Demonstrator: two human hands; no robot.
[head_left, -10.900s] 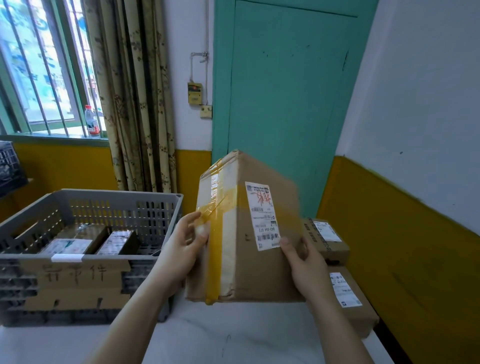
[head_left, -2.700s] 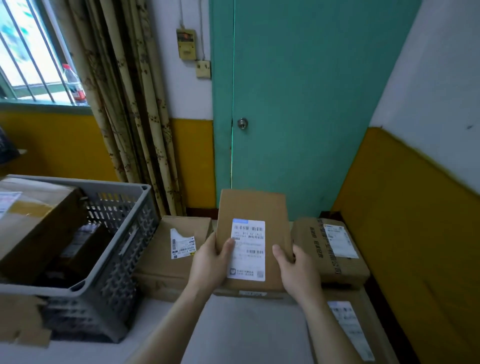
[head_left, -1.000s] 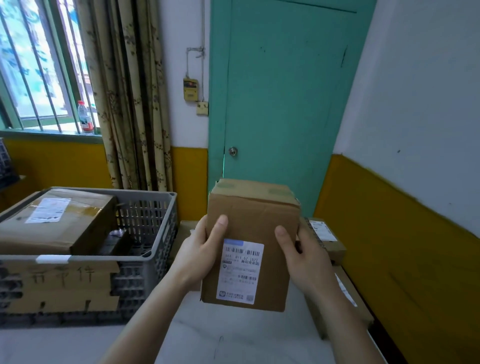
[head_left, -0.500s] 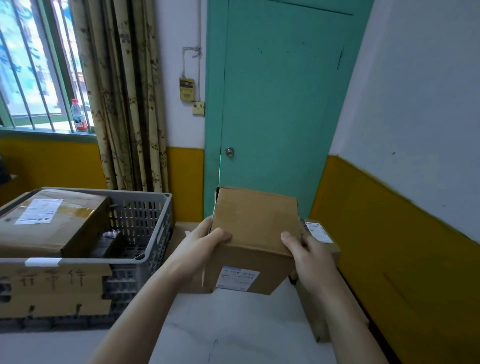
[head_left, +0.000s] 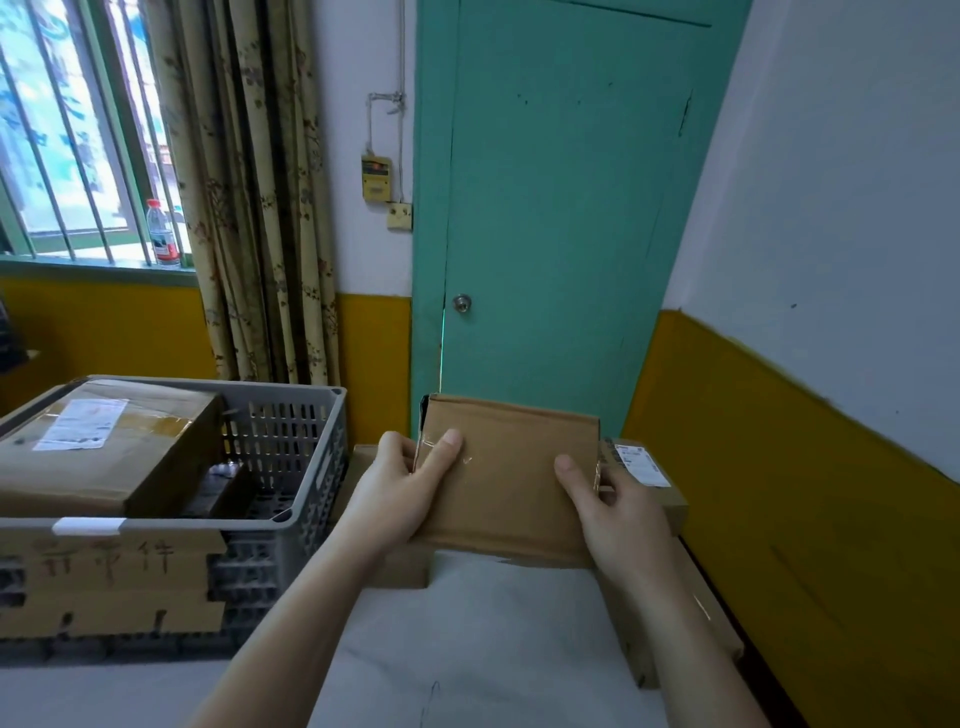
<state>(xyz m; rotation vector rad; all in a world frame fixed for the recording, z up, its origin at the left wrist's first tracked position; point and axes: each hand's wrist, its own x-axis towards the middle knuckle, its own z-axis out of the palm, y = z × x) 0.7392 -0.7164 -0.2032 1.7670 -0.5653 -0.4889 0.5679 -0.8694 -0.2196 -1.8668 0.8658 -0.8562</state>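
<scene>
Cardboard box (head_left: 511, 486) gripped by left hand (head_left: 397, 496) and right hand (head_left: 621, 517) over the white table (head_left: 493, 649), teal door (head_left: 545, 234) behind

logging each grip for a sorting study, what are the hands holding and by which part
Both hands hold one cardboard box: the left hand grips its left edge, the right hand its right edge.

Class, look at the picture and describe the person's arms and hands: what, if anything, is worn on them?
Nothing is worn. The left hand and right hand are bare: no gloves, rings or watch show. The left forearm and right forearm are bare too, with no sleeve in view down to the frame's lower edge.
</scene>
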